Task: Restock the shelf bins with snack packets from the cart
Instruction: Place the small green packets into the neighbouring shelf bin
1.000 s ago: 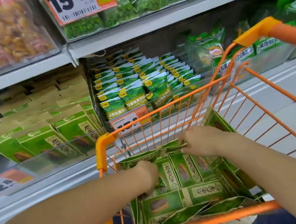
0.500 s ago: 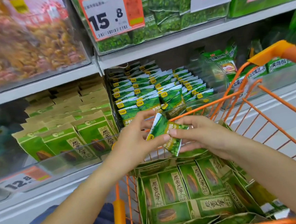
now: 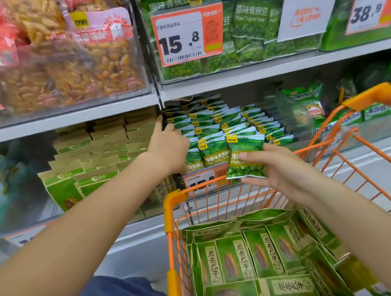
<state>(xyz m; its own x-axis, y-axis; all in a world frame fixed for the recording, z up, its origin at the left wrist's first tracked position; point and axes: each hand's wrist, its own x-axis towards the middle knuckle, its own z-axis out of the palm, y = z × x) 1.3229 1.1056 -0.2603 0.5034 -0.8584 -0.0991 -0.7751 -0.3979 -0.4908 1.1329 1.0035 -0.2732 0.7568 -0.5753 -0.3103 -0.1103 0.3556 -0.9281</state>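
Pea packet point(image 3: 244, 157), green with a yellow tag at its top corner, upright and pinched in the right hand point(image 3: 280, 170) just above the front rim of the orange cart point(image 3: 171, 202); thumb across the packet's printed face, other fingers curled behind and under it. Left hand point(image 3: 168, 145) up and to the left of the cart's front corner, reaching into the clear shelf bin point(image 3: 289, 115) behind the cart, fingers spread and loose against the left-hand rows of matching pea packets point(image 3: 212, 132), gripping nothing that can be made out. Rows standing upright, front to back, filling most of the bin. Price tag point(image 3: 202, 180) on the bin's front, half hidden behind the cart's rim. Inside the cart, below both forearms: flat green sunflower-seed packs point(image 3: 234, 261), some standing, some lying on their sides. Left of the cart, in a neighbouring bin, stacked brown-and-green seed packs point(image 3: 82, 173). Above the cart, on the next shelf up, bags of green peas point(image 3: 251, 23) behind a large 15.8 price card point(image 3: 188, 36), with orange-brown snacks point(image 3: 63, 72) in the bin further left.
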